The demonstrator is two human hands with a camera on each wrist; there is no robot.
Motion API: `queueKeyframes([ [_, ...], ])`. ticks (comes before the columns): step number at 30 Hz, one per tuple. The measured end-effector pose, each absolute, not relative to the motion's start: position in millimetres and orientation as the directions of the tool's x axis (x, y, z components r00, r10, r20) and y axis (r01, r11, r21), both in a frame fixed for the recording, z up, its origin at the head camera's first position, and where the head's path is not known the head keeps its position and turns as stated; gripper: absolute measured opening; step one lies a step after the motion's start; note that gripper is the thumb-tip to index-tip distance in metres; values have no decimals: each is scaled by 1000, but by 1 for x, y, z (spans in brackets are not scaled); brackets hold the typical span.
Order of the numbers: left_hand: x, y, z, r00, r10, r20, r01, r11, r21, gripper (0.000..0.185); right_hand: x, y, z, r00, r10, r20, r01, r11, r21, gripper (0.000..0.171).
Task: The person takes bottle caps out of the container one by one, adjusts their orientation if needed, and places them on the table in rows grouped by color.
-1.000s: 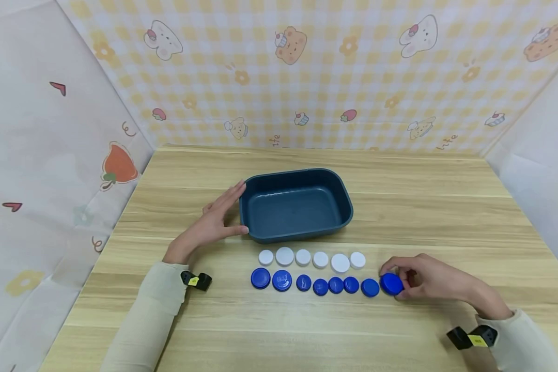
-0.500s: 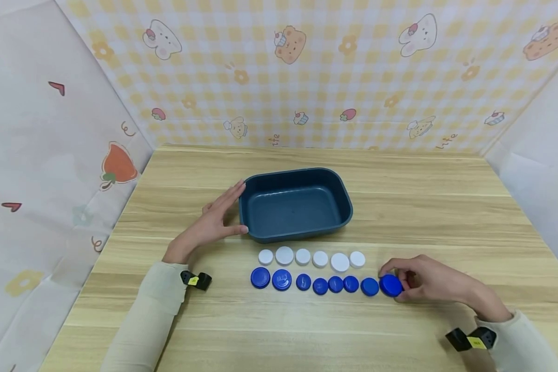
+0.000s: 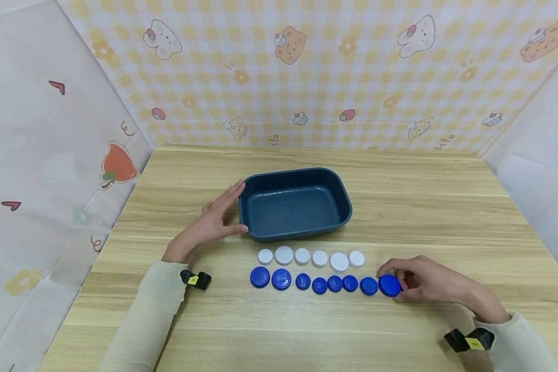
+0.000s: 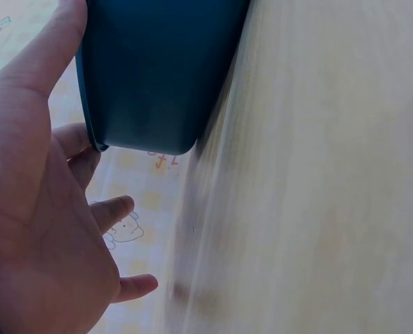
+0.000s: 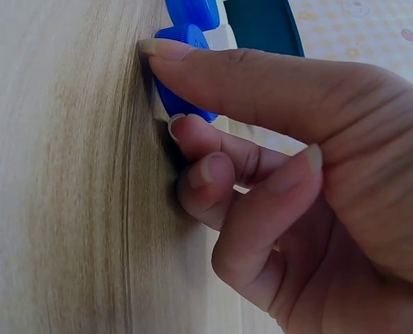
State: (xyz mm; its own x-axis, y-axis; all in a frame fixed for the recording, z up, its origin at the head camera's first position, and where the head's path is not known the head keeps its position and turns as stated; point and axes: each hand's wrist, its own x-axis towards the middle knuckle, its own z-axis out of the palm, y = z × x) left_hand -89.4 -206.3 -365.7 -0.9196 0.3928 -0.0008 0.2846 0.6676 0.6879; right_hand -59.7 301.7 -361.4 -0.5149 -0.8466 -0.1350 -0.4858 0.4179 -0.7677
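My right hand (image 3: 425,279) pinches a blue bottle cap (image 3: 389,285) between thumb and index finger at the right end of a row of blue caps. In the right wrist view the thumb and a fingertip lie on opposite sides of that blue cap (image 5: 185,76), which is low at the table; the other fingers curl loosely. My left hand (image 3: 211,219) spans the left end of a dark blue-green rectangular bin (image 3: 297,236), fingers and thumb spread and touching its rim. The left wrist view shows the fingers extended beside the bin's outer wall (image 4: 154,83).
Behind the blue caps runs a row of several white bottle caps (image 3: 320,258), just in front of the bin. The blue row continues leftward to a larger blue cap (image 3: 260,277). A patterned cloth (image 3: 316,77) hangs at the back of the wooden table (image 3: 279,336).
The right hand and its blue cap have shifted very slightly toward the table's front and toward the neighbouring cap. The left hand, bin and other caps stay put.
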Motion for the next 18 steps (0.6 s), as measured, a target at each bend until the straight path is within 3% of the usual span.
queueKeyframes([
  [10,-90,-207,-365,-916,401,1,297,678,672,97,-60,305,-355,-506,-856,-105,-493,387,-779,48],
  [18,-92,-207,-366,-912,410,-4,301,677,671,98,-65,324,-329,-613,-788,-66,-550,485,-680,58],
])
